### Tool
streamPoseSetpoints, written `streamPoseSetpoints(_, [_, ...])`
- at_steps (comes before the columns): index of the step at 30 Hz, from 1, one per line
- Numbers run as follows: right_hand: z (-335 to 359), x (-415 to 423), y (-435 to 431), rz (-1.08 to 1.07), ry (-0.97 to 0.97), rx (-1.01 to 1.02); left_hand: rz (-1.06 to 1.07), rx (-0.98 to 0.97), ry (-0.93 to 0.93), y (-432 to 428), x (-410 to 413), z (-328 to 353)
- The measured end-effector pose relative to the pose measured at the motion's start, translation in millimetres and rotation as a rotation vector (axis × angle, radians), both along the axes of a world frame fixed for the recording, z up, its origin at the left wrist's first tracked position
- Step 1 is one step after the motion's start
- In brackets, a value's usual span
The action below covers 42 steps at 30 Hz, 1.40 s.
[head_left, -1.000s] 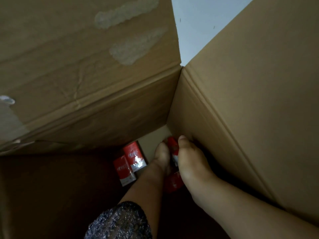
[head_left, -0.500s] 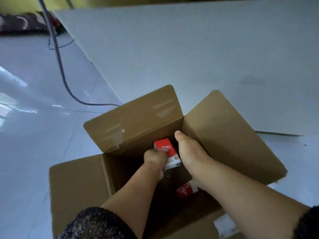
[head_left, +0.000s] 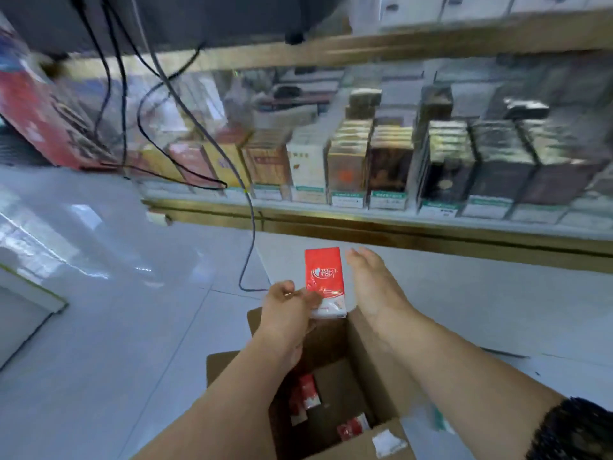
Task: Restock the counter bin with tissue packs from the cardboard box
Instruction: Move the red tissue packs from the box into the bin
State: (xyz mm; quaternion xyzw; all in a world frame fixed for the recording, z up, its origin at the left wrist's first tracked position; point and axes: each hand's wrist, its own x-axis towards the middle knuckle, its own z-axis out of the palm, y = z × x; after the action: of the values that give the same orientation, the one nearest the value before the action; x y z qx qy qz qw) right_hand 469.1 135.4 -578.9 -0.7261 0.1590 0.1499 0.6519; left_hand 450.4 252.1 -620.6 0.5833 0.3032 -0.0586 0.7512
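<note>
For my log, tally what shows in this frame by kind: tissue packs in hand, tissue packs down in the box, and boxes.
held tissue pack, pinched by the left hand: 1
boxed tissue packs: 3 visible, more may be hidden
cardboard box: 1
Total: 5

- 1 open brown cardboard box [head_left: 335,340]
- 4 red-and-white plastic tissue packs [head_left: 324,280]: 1 held, 3 visible in box
- 2 bare hands: left hand [head_left: 285,303], right hand [head_left: 371,283]

Pale glossy floor [head_left: 99,343] bears the open cardboard box [head_left: 360,370] and a cable [head_left: 243,273].
</note>
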Motion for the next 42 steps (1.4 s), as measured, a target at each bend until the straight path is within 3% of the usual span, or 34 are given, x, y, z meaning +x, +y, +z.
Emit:
streamPoseSetpoints(8, [203, -15, -4, 0.047, -0.365, 0.007, -0.035, -0.026, -0.373, -3, -4, 208])
streamPoseSetpoints(13, [295, -34, -2, 0.014, -0.61, 0.052, -0.078, 0.019, -0.589, -19, -20, 312])
streamPoseSetpoints(18, [341, -46, -3, -0.017, -0.59, -0.087, -0.045, 0.239, -0.609, -42, -37, 362])
streamPoseSetpoints(23, [376, -29, -23, -0.074, -0.541, -0.123, -0.079, 0.242, -0.634, -56, -30, 403])
streamPoseSetpoints(26, [401, -12, -36, -0.125, -0.612, -0.191, -0.153, 0.176, -0.662, -61, -13, 430])
streamPoseSetpoints(32, [446, 43, -76, -0.189, -0.672, -0.548, -0.13, -0.045, -0.718, -66, 28, 490])
streamPoseSetpoints(36, [451, 87, -107, -0.297, -0.519, -0.979, -0.154, -0.134, -0.724, -67, 52, 510])
streamPoseSetpoints(42, [431, 128, -133, -0.241, -0.352, -1.293, -0.231, -0.155, -0.692, -58, 78, 500])
